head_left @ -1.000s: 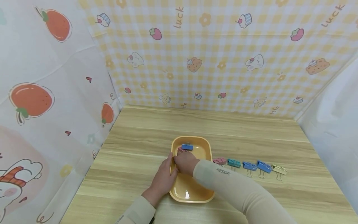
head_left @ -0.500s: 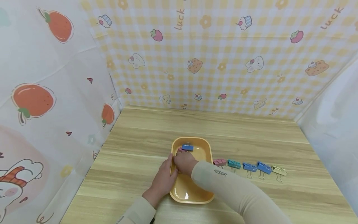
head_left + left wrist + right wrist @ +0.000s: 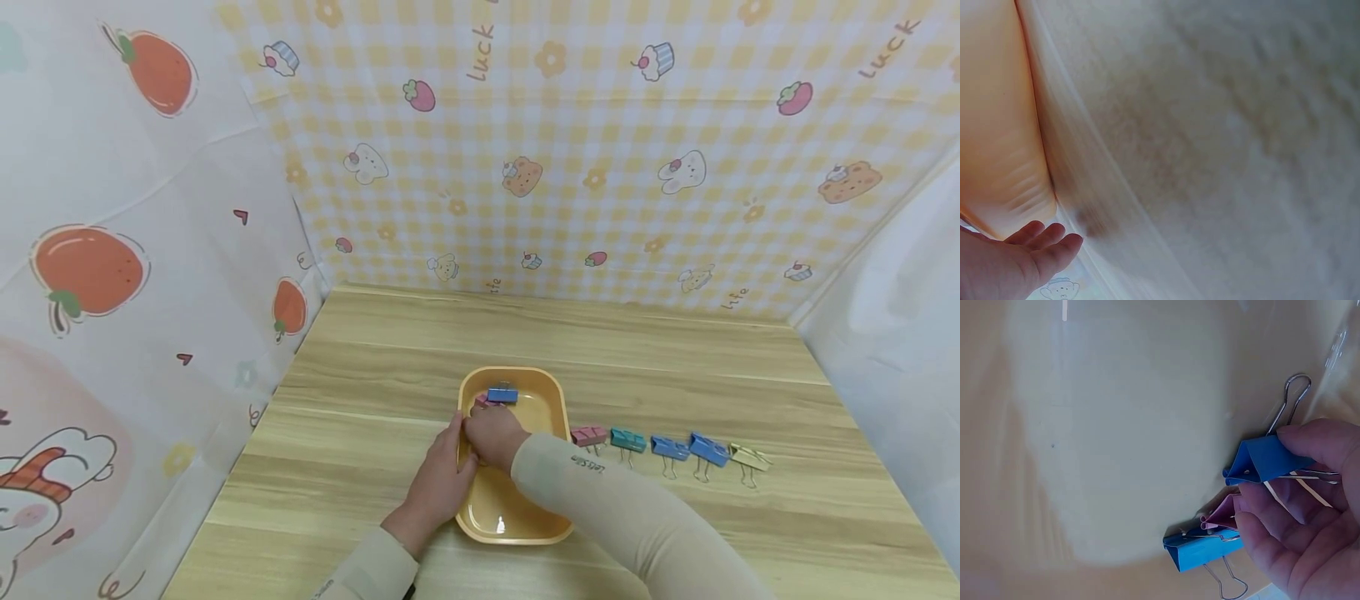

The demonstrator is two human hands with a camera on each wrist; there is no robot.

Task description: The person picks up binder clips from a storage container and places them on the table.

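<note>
Pinching a blue binder clip (image 3: 1269, 456) between thumb and fingers, the right hand (image 3: 495, 435) is holding it inside the left part of the orange tray (image 3: 517, 510). A pink clip (image 3: 1221, 512) is lying just beside a second blue clip (image 3: 1202, 551) toward the tray's far left corner. The left hand (image 3: 437, 479) is grasping the tray's left wall, its thumb lying at the rim. Right of the tray, a row of five clips (image 3: 670, 448) is resting on the wooden table (image 3: 375, 350). Checked cloth (image 3: 592, 125) is hanging at the far side.
</note>
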